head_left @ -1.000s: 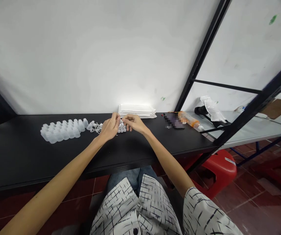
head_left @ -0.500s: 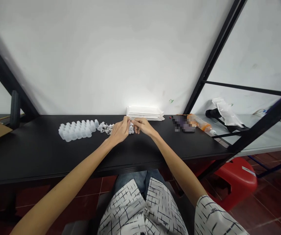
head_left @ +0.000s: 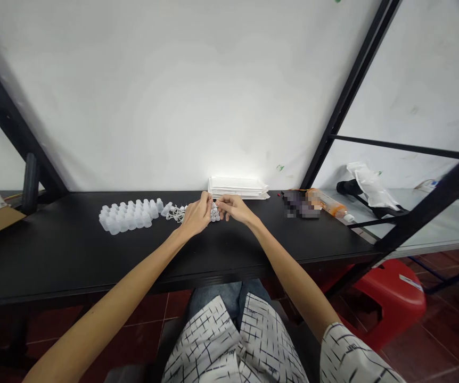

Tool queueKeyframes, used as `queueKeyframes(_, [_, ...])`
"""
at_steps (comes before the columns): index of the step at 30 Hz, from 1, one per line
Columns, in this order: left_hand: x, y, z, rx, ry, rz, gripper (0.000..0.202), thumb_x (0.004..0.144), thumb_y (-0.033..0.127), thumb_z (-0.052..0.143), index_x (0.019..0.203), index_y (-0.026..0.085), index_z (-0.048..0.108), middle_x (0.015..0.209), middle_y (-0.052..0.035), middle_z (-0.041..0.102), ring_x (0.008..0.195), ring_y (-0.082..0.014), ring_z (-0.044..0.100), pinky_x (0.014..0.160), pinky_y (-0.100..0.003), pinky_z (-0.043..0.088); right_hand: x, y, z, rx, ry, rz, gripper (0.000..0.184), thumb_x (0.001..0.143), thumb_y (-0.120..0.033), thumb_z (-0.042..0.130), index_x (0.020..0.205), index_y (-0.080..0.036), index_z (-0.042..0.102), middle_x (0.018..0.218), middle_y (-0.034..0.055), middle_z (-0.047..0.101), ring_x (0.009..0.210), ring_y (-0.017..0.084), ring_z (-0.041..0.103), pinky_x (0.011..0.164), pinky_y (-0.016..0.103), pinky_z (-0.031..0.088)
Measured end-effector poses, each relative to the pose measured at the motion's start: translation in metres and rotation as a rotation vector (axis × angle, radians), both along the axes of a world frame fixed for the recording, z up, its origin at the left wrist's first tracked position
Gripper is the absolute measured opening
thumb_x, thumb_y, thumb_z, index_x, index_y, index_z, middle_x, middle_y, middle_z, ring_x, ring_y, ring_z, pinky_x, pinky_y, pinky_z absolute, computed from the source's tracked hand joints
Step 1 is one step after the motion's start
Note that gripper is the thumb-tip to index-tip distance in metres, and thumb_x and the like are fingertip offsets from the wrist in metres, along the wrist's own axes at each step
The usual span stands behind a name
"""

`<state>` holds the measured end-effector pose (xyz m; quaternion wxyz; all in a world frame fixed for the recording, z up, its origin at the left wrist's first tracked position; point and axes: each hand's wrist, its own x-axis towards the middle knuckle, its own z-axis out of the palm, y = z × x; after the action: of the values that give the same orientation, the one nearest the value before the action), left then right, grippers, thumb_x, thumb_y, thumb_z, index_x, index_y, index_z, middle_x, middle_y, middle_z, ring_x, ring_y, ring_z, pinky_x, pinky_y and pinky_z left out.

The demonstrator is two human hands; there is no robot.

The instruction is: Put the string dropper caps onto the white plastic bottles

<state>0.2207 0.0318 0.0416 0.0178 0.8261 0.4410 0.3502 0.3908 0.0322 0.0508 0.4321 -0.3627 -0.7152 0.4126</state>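
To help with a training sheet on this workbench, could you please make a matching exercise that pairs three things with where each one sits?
Things:
1. Translucent plastic bottles
2. Stack of white packets
3. Red plastic stool

Places:
A. On the tiled floor, below the table's right end
B. On the black table, left of the left hand
C. At the table's back edge, behind the right hand

Right pairs: 1-B, 2-C, 3-A

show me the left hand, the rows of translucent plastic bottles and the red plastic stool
left hand (head_left: 196,215), head view, back of the hand
translucent plastic bottles (head_left: 128,215), head view, middle of the rows
red plastic stool (head_left: 393,282), head view, top of the stool
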Motion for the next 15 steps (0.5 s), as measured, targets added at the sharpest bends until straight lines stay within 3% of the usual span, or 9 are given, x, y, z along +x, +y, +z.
queueKeyframes(5, [0.0000,-0.0024,0.0008,-0.002,0.054,0.010,0.022,0.097,0.031,0.025,0.101,0.020,0.044,0.078,-0.0061,0.064,0.069,-0.0247,0.064,0.062,-0.031,0.038,-0.0003,0.0039,-0.0044,0.011,-0.039,0.019,0.043,0.080,-0.056,0.062,0.072,-0.015,0.053,0.051,-0.0023,0.055,0.048,0.012,0.059,0.039,0.018,0.045])
queueKeyframes(15, [-0.0006,0.0005,0.0042,-0.042,-0.087,-0.068,0.019,0.096,0.033,0.029,0.097,0.022,0.045,0.072,-0.0015,0.060,0.064,-0.0212,0.060,0.062,-0.030,0.037,-0.0012,0.0000,0.0005,-0.013,0.003,-0.039,0.039,0.076,-0.052,0.069,0.082,-0.014,0.058,0.070,0.0004,0.061,0.047,0.009,0.060,0.035,0.016,0.043])
